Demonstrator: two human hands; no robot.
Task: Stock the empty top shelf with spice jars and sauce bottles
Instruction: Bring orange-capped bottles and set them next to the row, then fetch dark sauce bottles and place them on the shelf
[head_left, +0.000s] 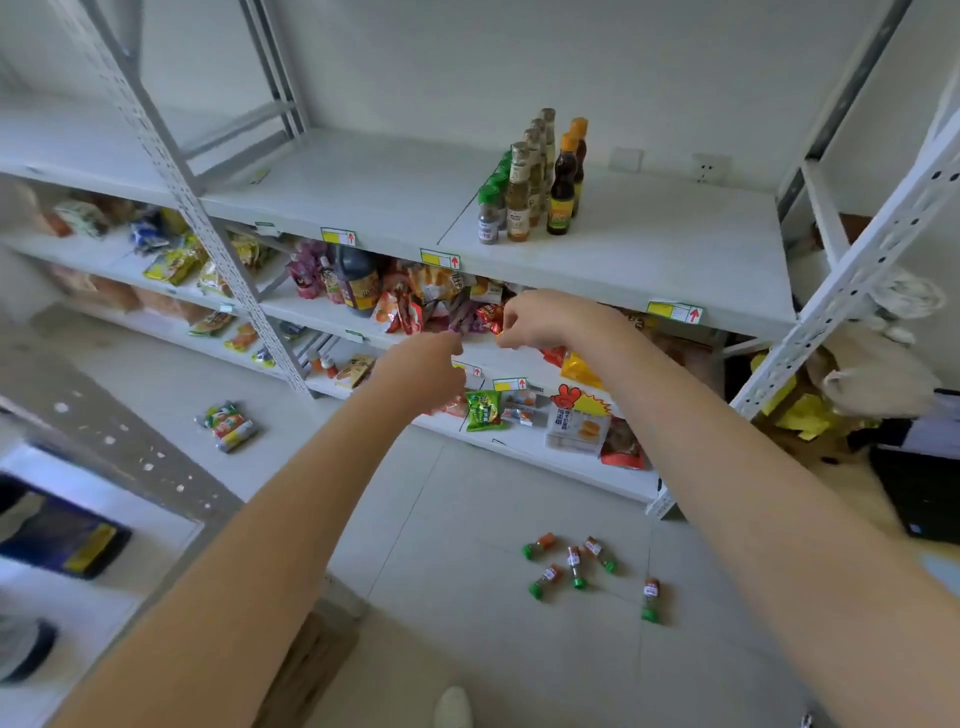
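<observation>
The white top shelf (649, 260) carries a short row of sauce bottles (563, 182), tall pale bottles (519, 192) and green-capped spice jars (488, 215) near its middle. Several more green-capped spice jars (576, 566) lie scattered on the floor below. My left hand (423, 366) and my right hand (540, 319) are stretched out in front of the second shelf, just below the top shelf's edge, fingers curled. The right fingertips seem to pinch something small and orange, too small to identify. The left hand's fingers are bent with nothing visible in them.
Snack packets (415, 306) and a dark bottle (358, 283) crowd the second shelf; more packets (576, 415) lie on the lower shelf. A packet bundle (228, 426) rests on the floor at left. Metal uprights (218, 249) flank the bay. Bags (872, 384) pile up at right.
</observation>
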